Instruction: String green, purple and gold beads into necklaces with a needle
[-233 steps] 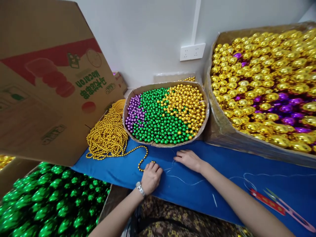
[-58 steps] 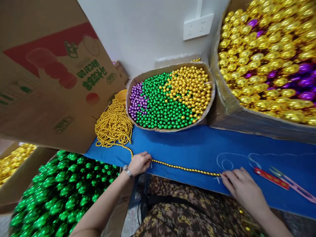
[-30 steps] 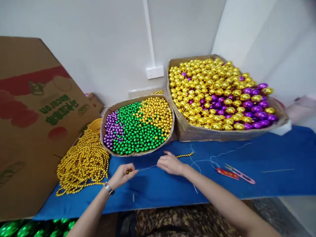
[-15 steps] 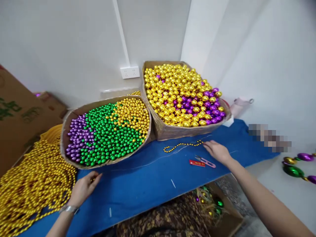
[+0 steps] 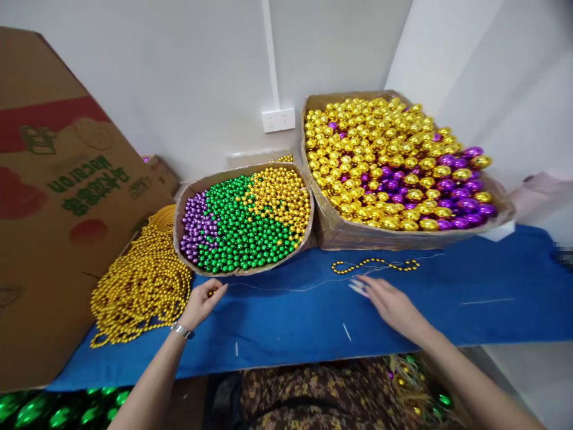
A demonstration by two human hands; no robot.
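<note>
My left hand (image 5: 200,303) rests on the blue cloth (image 5: 470,298), its thumb and fingertips pinched on the end of a thin white thread (image 5: 286,289) with a gold bead by them. The thread runs right to a short gold bead strand (image 5: 376,264) lying in front of the big box. My right hand (image 5: 391,303) lies flat with its fingers stretched out, below that strand. Its fingertips touch a pinkish pair of snips (image 5: 357,286), mostly hidden under the hand.
A cardboard tray (image 5: 179,206) holds small purple, green and gold beads. A bigger box (image 5: 358,236) holds large gold and purple balls. A heap of gold bead strands (image 5: 138,286) lies beside a tall printed carton (image 5: 54,179). Green balls (image 5: 45,413) show at the bottom left.
The view has swung back left. My right hand has come off the bead strand's end and moved down-left over the snips. My left hand now pinches the thread end.
</note>
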